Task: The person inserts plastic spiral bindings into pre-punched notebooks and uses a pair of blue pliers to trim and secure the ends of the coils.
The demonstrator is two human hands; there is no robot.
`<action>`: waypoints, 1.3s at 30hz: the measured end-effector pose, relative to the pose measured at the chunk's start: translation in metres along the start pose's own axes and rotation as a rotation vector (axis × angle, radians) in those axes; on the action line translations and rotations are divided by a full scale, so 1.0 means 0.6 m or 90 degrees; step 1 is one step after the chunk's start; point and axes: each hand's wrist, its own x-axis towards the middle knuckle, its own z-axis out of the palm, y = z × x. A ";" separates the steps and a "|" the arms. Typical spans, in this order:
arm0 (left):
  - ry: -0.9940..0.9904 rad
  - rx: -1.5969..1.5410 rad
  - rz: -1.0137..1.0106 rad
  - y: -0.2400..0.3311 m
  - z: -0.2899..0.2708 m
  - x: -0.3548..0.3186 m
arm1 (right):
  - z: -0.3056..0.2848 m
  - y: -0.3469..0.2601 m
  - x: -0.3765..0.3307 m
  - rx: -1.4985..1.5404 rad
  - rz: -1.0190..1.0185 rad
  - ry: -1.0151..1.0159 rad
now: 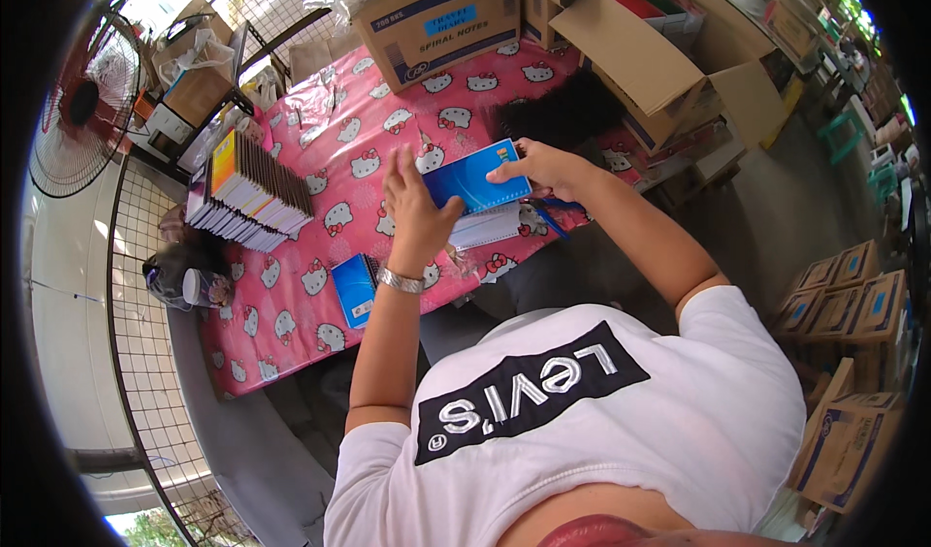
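A blue spiral notebook [473, 176] is held above the table by my right hand [551, 171], with the thumb on its cover and the fingers underneath. My left hand [415, 208] is at the notebook's left end, fingers stretched and apart. Its thumb is by the cover's edge; whether it touches I cannot tell. Below the held notebook lies a white-paged spiral pad [487, 228], partly covered. Beside that pad is a thin blue object [552, 219], too small to make out. Another blue notebook [355, 292] rests near the table's front edge, left of my left wrist.
The table has a pink patterned cloth [320, 246]. Notebooks stand in a long stack [257, 193] at the left. A closed carton [441, 33] sits at the back, an open carton [659, 57] at the back right, beside a black bristly heap [562, 111]. A fan [85, 104] stands far left.
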 end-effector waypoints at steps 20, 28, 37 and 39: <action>-0.308 0.063 0.348 0.083 -0.054 0.111 | -0.071 0.000 -0.062 0.010 -0.133 0.063; -0.211 -0.131 0.139 0.051 -0.065 0.109 | -0.066 -0.003 0.017 -0.321 -0.320 0.039; -0.062 -0.080 0.152 0.075 -0.027 0.033 | -0.037 -0.053 0.020 -0.380 -0.359 0.123; -0.068 -0.061 0.234 0.085 -0.033 0.027 | -0.056 -0.054 0.011 0.026 -0.143 -0.029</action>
